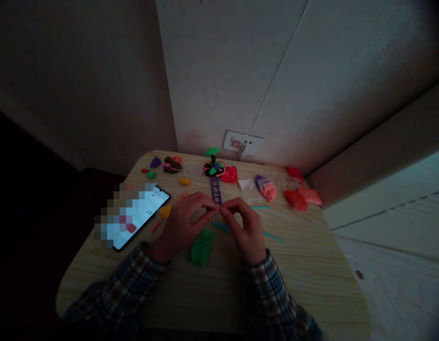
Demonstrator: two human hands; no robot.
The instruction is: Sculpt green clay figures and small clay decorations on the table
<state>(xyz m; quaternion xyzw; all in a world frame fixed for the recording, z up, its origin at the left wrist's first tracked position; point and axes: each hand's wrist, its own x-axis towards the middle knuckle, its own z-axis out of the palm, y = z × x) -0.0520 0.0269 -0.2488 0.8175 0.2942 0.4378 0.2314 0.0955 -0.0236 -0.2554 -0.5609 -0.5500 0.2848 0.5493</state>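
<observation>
Purple ladder [215, 190] on wooden table [305, 265], just beyond the hands. Left hand [184, 222] and right hand [245, 229] both pinched, tips meeting; can't tell what's between. Green packet [201, 248] nearer the body. Phone [144, 215] left, red packet [296, 200] right, wall socket [242, 142] behind.

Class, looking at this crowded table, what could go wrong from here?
The phone lies close to the left sleeve, so an arm movement might nudge it. The purple ladder appears just beyond the left hand and right hand, so either might knock it.
</observation>
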